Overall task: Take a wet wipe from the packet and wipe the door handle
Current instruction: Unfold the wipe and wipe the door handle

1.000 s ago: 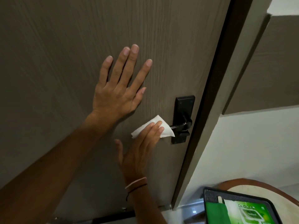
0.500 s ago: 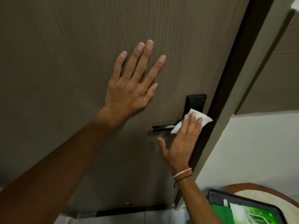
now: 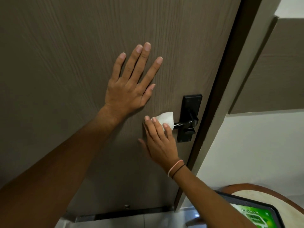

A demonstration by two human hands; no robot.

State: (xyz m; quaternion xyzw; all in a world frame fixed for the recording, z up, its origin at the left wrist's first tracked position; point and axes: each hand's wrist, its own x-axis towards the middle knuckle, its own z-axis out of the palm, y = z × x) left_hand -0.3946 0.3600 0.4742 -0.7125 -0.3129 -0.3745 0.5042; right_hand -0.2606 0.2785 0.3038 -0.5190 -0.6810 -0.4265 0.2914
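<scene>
A black lever door handle point(image 3: 185, 122) on a black backplate point(image 3: 190, 106) sits at the right edge of a brown wood-grain door point(image 3: 65, 63). My right hand point(image 3: 160, 142) presses a folded white wet wipe point(image 3: 166, 118) around the free left end of the lever, fingers laid over it. My left hand point(image 3: 131, 86) lies flat on the door, up and left of the handle, fingers spread, holding nothing. The green wet wipe packet point(image 3: 256, 218) lies in a dark tray at the bottom right, partly cut off by the frame.
A dark door frame point(image 3: 218, 102) and a pale wall point(image 3: 255, 145) stand right of the door. A round table with a brown rim point(image 3: 269, 189) carries the dark tray point(image 3: 273, 209) at the bottom right. Light floor tiles point(image 3: 131, 221) show under the door.
My right hand has slid the wipe along the lever: left end a second ago, at the backplate half a second ago, now back at the left end. My left hand stays flat on the door.
</scene>
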